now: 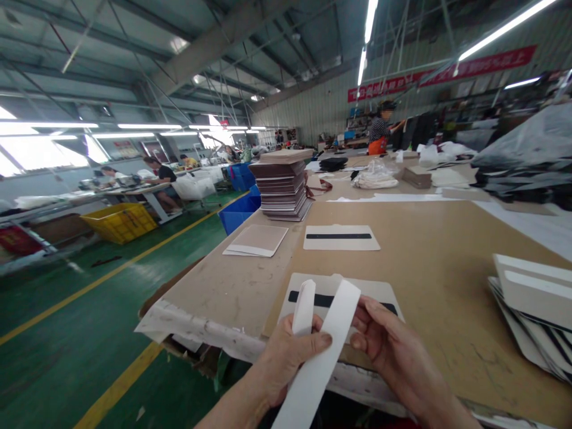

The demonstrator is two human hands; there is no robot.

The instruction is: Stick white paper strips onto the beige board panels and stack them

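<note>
My left hand (297,351) is closed on white strips (328,339), its thumb lying across a long one that runs down toward me; a shorter folded end sticks up beside it. My right hand (388,339) is at the upper right edge of the long strip, fingers curled; whether they grip it is unclear. Behind the hands a pale panel with a black band (279,296) lies on the tan board, partly covered by hands and strips. Farther back lies a similar panel (342,245) with a black band.
Brown-edged sheets form a tall stack (286,187) at the table's back left, with a few flat sheets (257,239) before it. At right is a pile of pale panels (536,292). A person (379,131) stands far back.
</note>
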